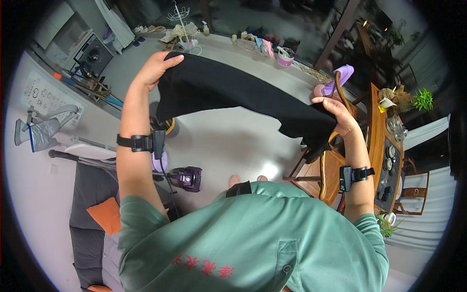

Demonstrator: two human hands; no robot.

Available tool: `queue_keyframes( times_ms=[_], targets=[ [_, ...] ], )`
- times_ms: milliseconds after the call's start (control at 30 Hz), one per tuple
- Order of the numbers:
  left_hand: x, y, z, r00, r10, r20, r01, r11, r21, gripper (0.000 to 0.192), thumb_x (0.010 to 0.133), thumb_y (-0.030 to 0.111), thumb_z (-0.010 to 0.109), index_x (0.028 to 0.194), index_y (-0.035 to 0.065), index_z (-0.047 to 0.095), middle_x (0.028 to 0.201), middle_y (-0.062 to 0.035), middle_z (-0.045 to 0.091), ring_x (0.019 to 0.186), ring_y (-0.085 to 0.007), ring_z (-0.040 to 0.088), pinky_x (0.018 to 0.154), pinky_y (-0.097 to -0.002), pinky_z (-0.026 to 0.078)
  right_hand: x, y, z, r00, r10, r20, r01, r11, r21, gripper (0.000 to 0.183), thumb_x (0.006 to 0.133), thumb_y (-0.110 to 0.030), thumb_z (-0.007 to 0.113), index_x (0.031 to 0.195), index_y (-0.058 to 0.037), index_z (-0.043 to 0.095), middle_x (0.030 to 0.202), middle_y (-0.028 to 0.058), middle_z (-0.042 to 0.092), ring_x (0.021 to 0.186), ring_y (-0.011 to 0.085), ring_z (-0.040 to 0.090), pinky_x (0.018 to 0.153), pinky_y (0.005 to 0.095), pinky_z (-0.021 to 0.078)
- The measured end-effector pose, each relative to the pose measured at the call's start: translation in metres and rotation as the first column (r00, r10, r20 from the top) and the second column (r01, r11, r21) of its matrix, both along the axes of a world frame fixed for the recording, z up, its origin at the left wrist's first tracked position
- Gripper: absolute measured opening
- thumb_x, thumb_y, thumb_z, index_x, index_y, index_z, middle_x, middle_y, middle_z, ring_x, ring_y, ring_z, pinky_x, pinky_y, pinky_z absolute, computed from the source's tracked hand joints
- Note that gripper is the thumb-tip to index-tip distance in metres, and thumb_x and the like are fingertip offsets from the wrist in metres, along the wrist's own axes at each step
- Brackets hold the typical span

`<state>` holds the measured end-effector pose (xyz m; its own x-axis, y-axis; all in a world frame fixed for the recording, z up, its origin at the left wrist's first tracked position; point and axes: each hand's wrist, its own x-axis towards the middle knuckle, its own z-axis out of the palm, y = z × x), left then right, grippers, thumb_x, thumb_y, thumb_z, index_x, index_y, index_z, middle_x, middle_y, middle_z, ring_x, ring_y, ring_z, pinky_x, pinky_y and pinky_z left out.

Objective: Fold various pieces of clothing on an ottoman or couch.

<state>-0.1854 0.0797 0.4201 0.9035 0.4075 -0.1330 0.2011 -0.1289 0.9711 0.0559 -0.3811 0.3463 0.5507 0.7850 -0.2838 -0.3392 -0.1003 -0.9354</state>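
A black cloth garment [233,87] is stretched out in the air before me, above the floor. My left hand [155,69] grips its upper left corner, thumb lying on top of the fabric. On the other side my right hand [337,113] pinches the opposite end, which sits lower in the picture. The cloth's lower edge hangs loose, with a bunched part dangling below my right hand. Its exact kind cannot be told. Both forearms wear black straps with small devices.
A wooden chair [332,179] stands close below my right hand, beside a wooden table [374,127] with a tea set. A purple vacuum cleaner [186,179] lies on the floor. An ironing board [89,150] and a garment steamer [43,133] are at left. A pink-and-white bucket [284,57] stands by the window.
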Motion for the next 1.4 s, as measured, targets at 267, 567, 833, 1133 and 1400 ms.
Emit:
queue_keyframes(
  times_ms=[267,567,833,1133,1400],
  targets=[
    [0.014,0.003,0.097,0.919,-0.16,0.361,0.266,0.926,-0.268,0.025,0.092,0.018,0.059,0.111,0.0011,0.061,0.107,-0.005,0.065,0.099,-0.0156,0.062,0.091,-0.0302,0.05,0.026,-0.023,0.02,0.878,0.342,0.336,-0.338,0.938,-0.072,0.068,0.064,-0.029,0.084,0.119,0.0016,0.058,0.107,0.0028,0.065,0.093,0.013,0.062,0.087,0.0258,0.0468],
    [-0.022,-0.073,-0.194,0.91,-0.028,0.414,0.327,0.665,-0.672,0.05,0.097,0.038,0.041,0.131,0.0029,0.049,0.126,-0.0137,0.057,0.116,-0.0266,0.054,0.103,-0.0402,0.037,-0.036,0.03,0.032,0.933,-0.042,-0.358,0.256,0.777,0.575,0.043,0.089,-0.007,0.057,0.13,0.002,0.047,0.121,0.0138,0.06,0.109,0.0226,0.061,0.097,0.0329,0.0478],
    [-0.008,-0.161,-0.2,0.931,0.174,0.32,0.292,0.166,-0.942,0.058,0.097,0.049,0.037,0.129,0.0021,0.05,0.131,-0.0142,0.054,0.122,-0.0314,0.05,0.107,-0.045,0.035,-0.018,0.029,-0.007,0.88,-0.173,-0.443,0.348,0.868,0.353,0.037,0.085,-0.004,0.062,0.12,0.0007,0.051,0.106,0.0108,0.064,0.093,0.0192,0.065,0.084,0.0315,0.0531],
    [-0.001,-0.114,-0.176,0.931,0.12,0.345,0.317,0.201,-0.927,0.05,0.1,0.039,0.035,0.131,0.0021,0.048,0.131,-0.0158,0.054,0.118,-0.0294,0.054,0.104,-0.0436,0.04,-0.016,0.02,-0.012,0.807,-0.214,-0.551,0.434,0.846,0.308,0.022,0.09,-0.014,0.059,0.11,-0.0057,0.061,0.104,0.0092,0.067,0.093,0.0209,0.065,0.087,0.035,0.0514],
    [0.012,-0.077,-0.193,0.998,0.056,0.031,-0.02,0.735,-0.678,0.052,0.098,0.043,0.041,0.126,-0.0005,0.05,0.129,-0.0148,0.055,0.118,-0.0297,0.053,0.102,-0.0451,0.041,-0.003,-0.007,-0.025,0.901,-0.36,-0.244,0.427,0.837,0.342,0.034,0.092,-0.02,0.057,0.123,-0.0044,0.055,0.109,0.0072,0.064,0.101,0.0193,0.062,0.091,0.0325,0.0488]
  ],
)
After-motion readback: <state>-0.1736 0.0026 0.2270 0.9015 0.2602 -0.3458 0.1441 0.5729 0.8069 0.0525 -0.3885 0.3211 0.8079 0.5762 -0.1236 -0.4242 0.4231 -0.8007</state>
